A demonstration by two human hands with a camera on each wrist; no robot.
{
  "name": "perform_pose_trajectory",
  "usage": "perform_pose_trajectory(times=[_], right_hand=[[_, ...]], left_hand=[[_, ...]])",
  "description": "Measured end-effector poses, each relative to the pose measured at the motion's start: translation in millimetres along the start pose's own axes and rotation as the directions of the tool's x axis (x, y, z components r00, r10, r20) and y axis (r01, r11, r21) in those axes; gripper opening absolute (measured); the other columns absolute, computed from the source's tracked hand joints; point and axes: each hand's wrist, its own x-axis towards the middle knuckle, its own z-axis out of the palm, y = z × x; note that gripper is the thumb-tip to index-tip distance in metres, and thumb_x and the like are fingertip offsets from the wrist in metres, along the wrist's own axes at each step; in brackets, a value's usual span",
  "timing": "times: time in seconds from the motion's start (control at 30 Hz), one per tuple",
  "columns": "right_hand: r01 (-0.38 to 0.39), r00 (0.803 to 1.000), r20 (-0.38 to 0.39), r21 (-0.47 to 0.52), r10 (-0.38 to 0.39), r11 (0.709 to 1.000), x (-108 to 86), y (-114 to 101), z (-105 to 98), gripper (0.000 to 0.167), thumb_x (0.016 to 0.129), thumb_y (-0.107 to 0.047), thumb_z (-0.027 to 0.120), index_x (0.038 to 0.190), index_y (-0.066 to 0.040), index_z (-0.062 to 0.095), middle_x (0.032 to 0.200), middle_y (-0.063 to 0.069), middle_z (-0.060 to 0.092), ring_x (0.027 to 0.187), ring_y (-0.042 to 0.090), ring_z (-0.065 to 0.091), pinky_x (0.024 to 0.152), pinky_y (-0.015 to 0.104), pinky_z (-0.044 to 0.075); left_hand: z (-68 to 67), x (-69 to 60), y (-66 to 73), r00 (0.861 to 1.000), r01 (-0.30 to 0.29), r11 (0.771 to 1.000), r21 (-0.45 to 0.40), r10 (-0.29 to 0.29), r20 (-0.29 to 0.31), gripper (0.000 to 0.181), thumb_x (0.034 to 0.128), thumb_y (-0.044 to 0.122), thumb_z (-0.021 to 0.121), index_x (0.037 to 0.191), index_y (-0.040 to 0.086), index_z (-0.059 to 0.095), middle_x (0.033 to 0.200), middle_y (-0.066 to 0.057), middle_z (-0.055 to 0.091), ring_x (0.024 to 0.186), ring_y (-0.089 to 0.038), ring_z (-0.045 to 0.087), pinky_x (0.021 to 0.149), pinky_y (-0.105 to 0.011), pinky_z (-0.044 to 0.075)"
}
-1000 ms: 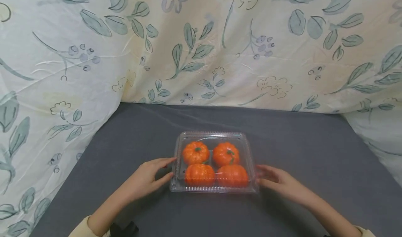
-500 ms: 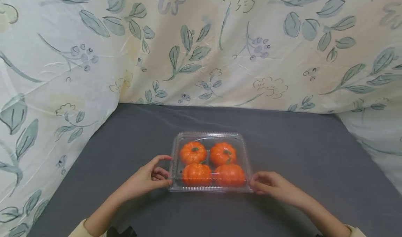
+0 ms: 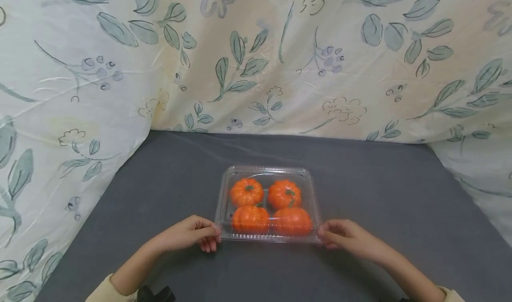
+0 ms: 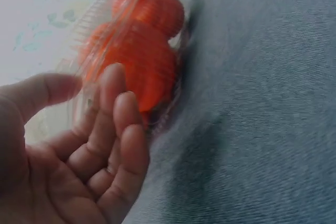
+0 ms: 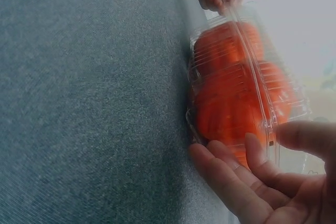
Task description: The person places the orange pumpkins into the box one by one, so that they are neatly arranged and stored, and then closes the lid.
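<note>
A clear plastic clamshell box (image 3: pixel 270 239) with a closed lid sits on the dark grey cloth. Through the lid, several small orange pumpkins (image 3: pixel 246 192) with green stems show, in two rows. At the box's front left corner my left hand (image 3: pixel 191 233) pinches the rim between thumb and index finger, its other fingers curled below. My right hand (image 3: pixel 352 239) pinches the rim at the front right corner. In the right wrist view, the lid and base rims (image 5: pixel 262 95) lie together between the right thumb and index finger.
Dark grey cloth (image 3: pixel 360 177) covers the table on all sides of the box. Pale fabric printed with leaves and flowers (image 3: pixel 256 70) hangs behind it and along the left and right sides.
My left hand has moved from the box's left side down to its front left corner, now pinching the rim. My right hand has closed in from beside the box to pinch the right corner.
</note>
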Motion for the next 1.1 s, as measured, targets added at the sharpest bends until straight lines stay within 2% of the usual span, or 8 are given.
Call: perform_pose_trajectory(times=[0.27, 0.43, 0.57, 0.77, 0.97, 1.1], right_hand=[[-0.039, 0.999, 0.015, 0.06, 0.038, 0.997, -0.6, 2, 1, 0.03, 0.097, -0.016, 0.048, 0.098, 0.013, 0.056, 0.103, 0.024, 0.062, 0.094, 0.029, 0.064, 0.078, 0.035, 0.053], [-0.09, 0.995, 0.05, 0.13, 0.084, 0.987, -2.6, 5, 2, 0.035, 0.097, -0.017, 0.048, 0.104, 0.016, 0.054, 0.104, 0.023, 0.062, 0.094, 0.022, 0.064, 0.079, 0.032, 0.053], [-0.08, 0.992, 0.113, 0.186, 0.06, 0.979, -4.2, 8, 2, 0.038, 0.098, -0.015, 0.046, 0.108, 0.022, 0.05, 0.101, 0.021, 0.063, 0.092, 0.016, 0.064, 0.08, 0.029, 0.052], [-0.038, 0.991, 0.136, 0.263, 0.002, 0.964, -2.9, 11, 4, 0.039, 0.098, -0.011, 0.042, 0.109, 0.026, 0.045, 0.099, 0.02, 0.065, 0.091, 0.017, 0.066, 0.08, 0.028, 0.052], [0.011, 0.993, 0.108, 0.301, -0.045, 0.954, -4.1, 14, 8, 0.033, 0.099, -0.009, 0.04, 0.101, 0.023, 0.049, 0.091, 0.009, 0.068, 0.086, 0.016, 0.066, 0.076, 0.03, 0.053], [0.015, 0.995, 0.088, 0.289, -0.042, 0.957, -2.9, 14, 12, 0.036, 0.099, -0.009, 0.037, 0.096, 0.025, 0.047, 0.085, 0.003, 0.067, 0.081, 0.014, 0.066, 0.07, 0.03, 0.054]], left_hand=[[8.4, -0.1, -3.4, 0.998, -0.003, 0.999, -0.048, 0.0, -0.07, 0.039, 0.0958, 0.018, 0.048, 0.085, -0.018, 0.056, 0.065, 0.003, 0.06, 0.058, -0.005, 0.056, 0.053, -0.022, 0.048], [14.2, -1.8, -5.2, 0.991, -0.015, 0.999, -0.037, 0.01, -0.132, 0.037, 0.0953, 0.016, 0.049, 0.083, -0.018, 0.057, 0.064, 0.001, 0.059, 0.057, -0.004, 0.055, 0.053, -0.023, 0.049], [17.7, -2.7, -6.5, 0.986, -0.024, 0.999, -0.024, 0.02, -0.163, 0.036, 0.0951, 0.016, 0.05, 0.082, -0.017, 0.059, 0.065, -0.001, 0.06, 0.056, -0.005, 0.055, 0.053, -0.024, 0.049], [20.4, -2.8, -7.0, 0.984, -0.028, 0.999, -0.018, 0.024, -0.176, 0.036, 0.0952, 0.016, 0.05, 0.082, -0.016, 0.058, 0.065, -0.002, 0.06, 0.056, -0.005, 0.055, 0.053, -0.024, 0.049], [21.8, -2.6, -6.4, 0.987, -0.01, 0.999, -0.041, 0.003, -0.161, 0.036, 0.0955, 0.015, 0.049, 0.083, -0.017, 0.057, 0.064, -0.001, 0.057, 0.055, -0.004, 0.052, 0.051, -0.021, 0.046], [22.4, -3.3, -6.2, 0.987, -0.005, 0.999, -0.034, 0.0, -0.158, 0.036, 0.0958, 0.016, 0.049, 0.083, -0.016, 0.057, 0.064, 0.0, 0.056, 0.054, -0.004, 0.051, 0.049, -0.021, 0.044]])
